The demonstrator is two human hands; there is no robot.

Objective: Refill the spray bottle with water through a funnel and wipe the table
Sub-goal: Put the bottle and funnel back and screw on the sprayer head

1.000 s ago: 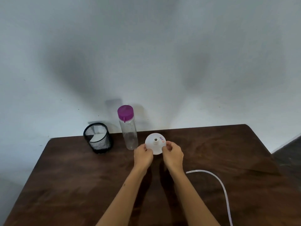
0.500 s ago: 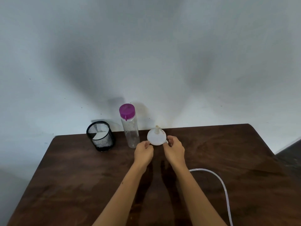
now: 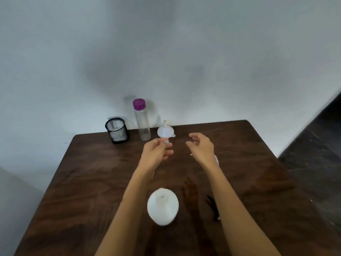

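Observation:
A white funnel [image 3: 164,131] stands upside down, spout up, near the table's back edge. Neither hand touches it. Just in front of it, my left hand [image 3: 156,154] has its fingers curled and pinches a tiny pale blue and pink scrap [image 3: 166,142], perhaps a label. To the right, my right hand [image 3: 201,146] hovers with loosely curled fingers and holds nothing. A white spray bottle body [image 3: 163,206], without its head, stands between my forearms close to me. A clear bottle with a purple cap [image 3: 142,124] stands left of the funnel.
A black mesh cup [image 3: 117,131] sits at the back left of the dark wooden table [image 3: 92,172]. A small black part [image 3: 213,209] lies beside my right forearm. A bit of clear tube [image 3: 217,159] shows behind my right wrist. Dark floor lies to the right.
Both hands let go of the funnel, which now stands on the table. The hands drew apart and back. The view tilted down, bringing the white bottle and the black part into sight.

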